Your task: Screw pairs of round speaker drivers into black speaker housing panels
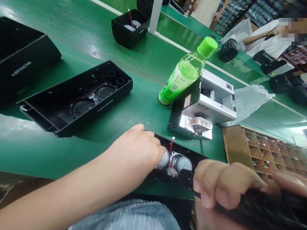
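Note:
In the head view, a black speaker housing (195, 155) lies in front of me with round silver speaker drivers (184, 164) in it. A red wire (171, 150) with a white plug rises between the drivers. My left hand (141, 147) is curled over the housing's left end, its fingers against one driver. My right hand (227, 183) is wrapped round a black electric screwdriver (185, 179), whose nose points into the housing near the drivers. The exact spot its tip touches is hard to make out. The screwdriver's rear end is blurred.
Behind the housing stand a silver and black screw feeder (203, 108) and a green-capped bottle (184, 73). Another open housing (96, 99) lies left, with a larger black case (26, 57) beyond. A divided carton (236, 140) holds wires at right. People work across the bench.

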